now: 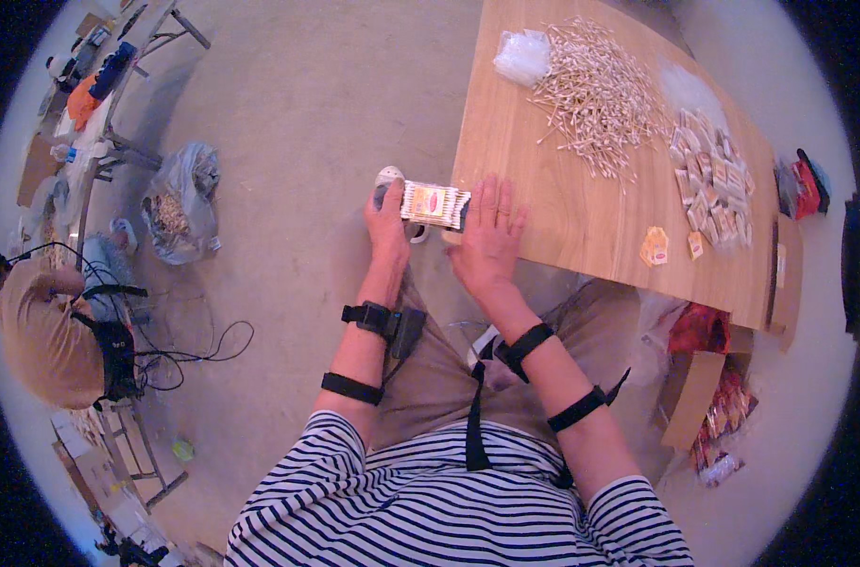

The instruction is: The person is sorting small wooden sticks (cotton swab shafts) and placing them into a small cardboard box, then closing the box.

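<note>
My left hand (386,225) grips a small clear pack of cotton swabs (432,202) with an orange and yellow label on its face. The pack is just off the left edge of the wooden table (562,213). Fingers stretched out, my right hand (487,236) lies over that table edge, close against the pack's right end; whether it presses on the pack I cannot tell. Farther back on the table is a big heap of loose cotton swabs (600,99). Two small groups of orange labels (653,248) lie near the table's front edge.
Clear plastic bags (522,57) sit beside the heap, and several filled swab packs (715,180) are piled at right. An open cardboard box (691,402) stands below the table. At left are a plastic sack (182,203) on the floor, a seated person (52,331) and a cluttered bench.
</note>
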The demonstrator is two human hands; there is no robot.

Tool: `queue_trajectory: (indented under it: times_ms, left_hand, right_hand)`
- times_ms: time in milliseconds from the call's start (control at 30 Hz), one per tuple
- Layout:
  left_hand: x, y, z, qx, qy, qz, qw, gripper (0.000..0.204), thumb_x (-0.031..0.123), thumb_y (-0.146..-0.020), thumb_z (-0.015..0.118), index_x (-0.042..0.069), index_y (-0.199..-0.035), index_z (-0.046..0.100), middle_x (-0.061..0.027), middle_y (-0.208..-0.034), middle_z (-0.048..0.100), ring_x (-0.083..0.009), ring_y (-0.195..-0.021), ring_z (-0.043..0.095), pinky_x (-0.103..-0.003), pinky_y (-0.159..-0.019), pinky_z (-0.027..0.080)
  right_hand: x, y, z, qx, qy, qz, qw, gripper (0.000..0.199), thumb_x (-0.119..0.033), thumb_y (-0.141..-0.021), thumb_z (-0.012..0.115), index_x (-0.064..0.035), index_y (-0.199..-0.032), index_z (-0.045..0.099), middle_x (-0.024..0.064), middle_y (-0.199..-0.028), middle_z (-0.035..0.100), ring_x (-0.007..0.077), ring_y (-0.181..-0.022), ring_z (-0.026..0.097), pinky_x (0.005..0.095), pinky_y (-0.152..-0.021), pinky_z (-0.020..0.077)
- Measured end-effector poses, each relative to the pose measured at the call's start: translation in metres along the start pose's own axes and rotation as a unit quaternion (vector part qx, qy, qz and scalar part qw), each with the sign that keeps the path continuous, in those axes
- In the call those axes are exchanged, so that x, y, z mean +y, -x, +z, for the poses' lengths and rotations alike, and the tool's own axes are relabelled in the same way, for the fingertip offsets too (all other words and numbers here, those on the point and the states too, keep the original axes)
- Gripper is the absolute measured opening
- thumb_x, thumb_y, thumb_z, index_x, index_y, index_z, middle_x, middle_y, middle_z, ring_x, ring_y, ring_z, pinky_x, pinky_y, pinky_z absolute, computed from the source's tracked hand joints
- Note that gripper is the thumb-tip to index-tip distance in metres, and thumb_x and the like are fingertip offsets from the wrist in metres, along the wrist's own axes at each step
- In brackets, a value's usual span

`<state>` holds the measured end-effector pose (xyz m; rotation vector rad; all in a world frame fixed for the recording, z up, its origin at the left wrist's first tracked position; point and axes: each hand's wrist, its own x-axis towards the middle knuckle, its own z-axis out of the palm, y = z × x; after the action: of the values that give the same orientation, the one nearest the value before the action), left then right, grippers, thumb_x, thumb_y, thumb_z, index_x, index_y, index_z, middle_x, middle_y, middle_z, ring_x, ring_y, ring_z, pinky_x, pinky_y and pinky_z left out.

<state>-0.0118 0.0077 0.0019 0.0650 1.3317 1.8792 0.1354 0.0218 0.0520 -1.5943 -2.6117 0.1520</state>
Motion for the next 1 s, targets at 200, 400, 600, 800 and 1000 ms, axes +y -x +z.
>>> queue_trajectory:
  times_ms: [200, 400, 600, 800, 1000]
  left_hand:
    - [0.003, 0.006, 0.004, 0.000, -0.009, 0.006, 1.000, 0.020, 0.020, -0.095, 0.064, 0.002, -0.102, 0.061, -0.0026, -0.090, 0.064, -0.0115, -0.077, 0.063, -0.029, -0.068, 0.052]
    - [0.002, 0.001, -0.004, -0.020, -0.029, 0.033, 0.999, 0.020, 0.020, -0.095, 0.064, 0.002, -0.102, 0.062, -0.0018, -0.089, 0.064, -0.0102, -0.075, 0.061, -0.027, -0.067, 0.051]
    - [0.001, 0.001, -0.005, -0.010, -0.031, 0.032, 0.999, 0.020, 0.020, -0.095, 0.064, 0.002, -0.102, 0.062, -0.0013, -0.088, 0.064, -0.0098, -0.076, 0.061, -0.027, -0.066, 0.050]
    - [0.002, 0.002, -0.004, -0.022, -0.036, 0.031, 0.999, 0.020, 0.020, -0.095, 0.064, 0.002, -0.103, 0.062, -0.0015, -0.090, 0.064, -0.0097, -0.076, 0.061, -0.027, -0.066, 0.050]
    - [0.004, 0.006, 0.001, -0.005, -0.028, 0.025, 0.999, 0.023, 0.022, -0.095, 0.065, 0.002, -0.106, 0.061, -0.0022, -0.091, 0.064, -0.0108, -0.078, 0.062, -0.028, -0.068, 0.051]
  right_hand:
    - [-0.007, -0.004, -0.007, -0.031, -0.002, -0.015, 0.999, 0.095, -0.037, -0.071, 0.080, -0.0008, -0.147, 0.036, 0.0135, -0.161, 0.018, 0.0334, -0.149, 0.013, 0.0596, -0.117, 0.0122]
    - [0.003, 0.002, 0.000, -0.005, -0.033, -0.019, 0.999, 0.101, -0.037, -0.070, 0.080, 0.0000, -0.149, 0.029, 0.0150, -0.161, 0.017, 0.0327, -0.149, 0.013, 0.0597, -0.116, 0.0132]
    - [-0.002, 0.001, -0.006, -0.010, -0.020, -0.006, 1.000, 0.105, -0.038, -0.070, 0.080, 0.0008, -0.150, 0.024, 0.0164, -0.160, 0.017, 0.0330, -0.149, 0.012, 0.0604, -0.116, 0.0134]
    - [-0.006, -0.001, -0.007, -0.014, 0.007, -0.022, 1.000, 0.099, -0.039, -0.070, 0.079, -0.0009, -0.149, 0.031, 0.0153, -0.160, 0.020, 0.0338, -0.149, 0.014, 0.0614, -0.116, 0.0145]
    - [-0.014, -0.005, 0.003, 0.008, -0.015, -0.043, 0.999, 0.107, -0.034, -0.067, 0.082, 0.0007, -0.150, 0.024, 0.0154, -0.160, 0.017, 0.0341, -0.149, 0.013, 0.0607, -0.116, 0.0128]
